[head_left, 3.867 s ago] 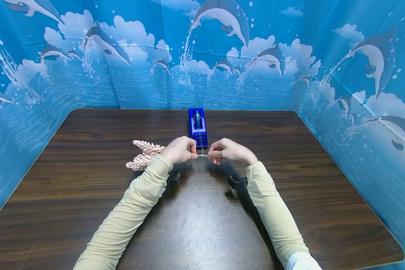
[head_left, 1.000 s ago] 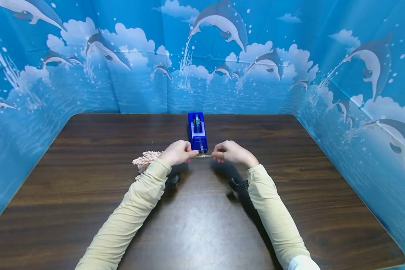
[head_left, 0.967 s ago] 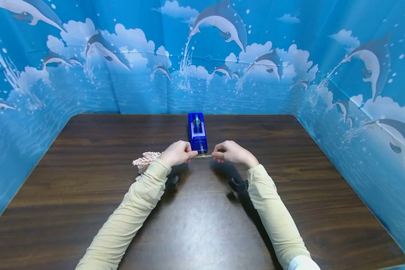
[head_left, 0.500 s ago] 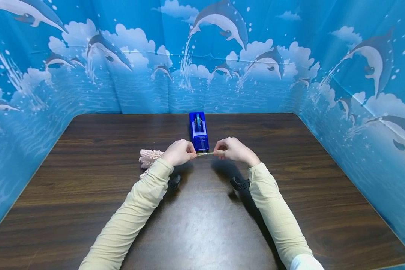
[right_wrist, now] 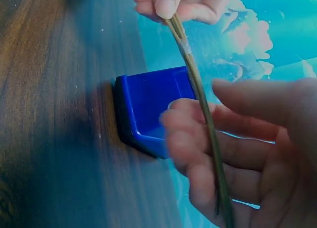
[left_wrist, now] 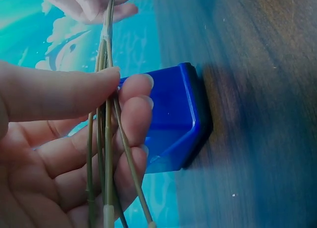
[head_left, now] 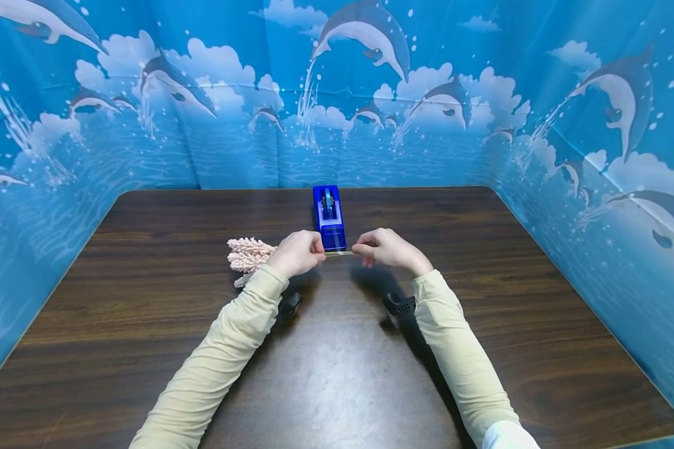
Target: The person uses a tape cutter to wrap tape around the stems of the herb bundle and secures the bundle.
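Hands [head_left: 296, 253] [head_left: 390, 251] apart, left [left_wrist: 59, 154] pinching stems [left_wrist: 108, 159], right [right_wrist: 247, 151] relaxed

a tape dispenser [head_left: 329, 219] sits near the far edge of the surface [head_left: 337, 380], a curtain [head_left: 348, 149] rising behind it and along both sides. just before the dispenser, i see a bundle of stems [head_left: 339, 253] running crosswise between the left hand [head_left: 297, 254] and right hand [head_left: 390, 250]; flower sprays [head_left: 248, 254] show left of the left hand.

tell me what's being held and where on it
Thin stems, pinched by the left hand where they start to fan out; they seem only to lie across the right hand.
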A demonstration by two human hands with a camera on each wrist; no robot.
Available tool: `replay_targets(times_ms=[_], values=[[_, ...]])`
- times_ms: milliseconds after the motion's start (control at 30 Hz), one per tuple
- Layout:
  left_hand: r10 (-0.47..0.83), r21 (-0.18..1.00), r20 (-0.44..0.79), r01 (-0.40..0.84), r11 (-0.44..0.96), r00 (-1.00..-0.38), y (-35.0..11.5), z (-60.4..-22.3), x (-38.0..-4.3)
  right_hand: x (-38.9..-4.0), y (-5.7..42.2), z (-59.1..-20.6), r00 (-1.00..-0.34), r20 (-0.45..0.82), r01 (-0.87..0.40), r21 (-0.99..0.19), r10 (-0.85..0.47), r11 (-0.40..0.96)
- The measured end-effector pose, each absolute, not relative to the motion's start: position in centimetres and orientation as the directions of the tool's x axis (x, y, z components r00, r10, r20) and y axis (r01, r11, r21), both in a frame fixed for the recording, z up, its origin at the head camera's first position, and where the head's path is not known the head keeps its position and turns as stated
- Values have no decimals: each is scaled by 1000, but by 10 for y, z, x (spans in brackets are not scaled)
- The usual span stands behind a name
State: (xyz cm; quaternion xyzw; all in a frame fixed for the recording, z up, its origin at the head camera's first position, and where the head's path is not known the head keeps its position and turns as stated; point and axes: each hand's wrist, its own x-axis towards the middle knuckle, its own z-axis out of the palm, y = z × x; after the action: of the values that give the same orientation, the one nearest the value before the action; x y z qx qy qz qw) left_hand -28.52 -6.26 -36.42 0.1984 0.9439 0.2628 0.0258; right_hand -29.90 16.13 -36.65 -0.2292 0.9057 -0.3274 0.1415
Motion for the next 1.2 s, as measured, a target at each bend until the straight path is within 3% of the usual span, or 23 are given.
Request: replay_targets(times_ms=[867,1200], values=[[309,583,125,321,746,-943,-63,-364,-284,-295,153,-370,-900,62,-387,-567,-431,727],[314,519,152,346,781,-937,-62,-368,-285,-294,148,-369,-906,75,-389,-539,-417,747]])
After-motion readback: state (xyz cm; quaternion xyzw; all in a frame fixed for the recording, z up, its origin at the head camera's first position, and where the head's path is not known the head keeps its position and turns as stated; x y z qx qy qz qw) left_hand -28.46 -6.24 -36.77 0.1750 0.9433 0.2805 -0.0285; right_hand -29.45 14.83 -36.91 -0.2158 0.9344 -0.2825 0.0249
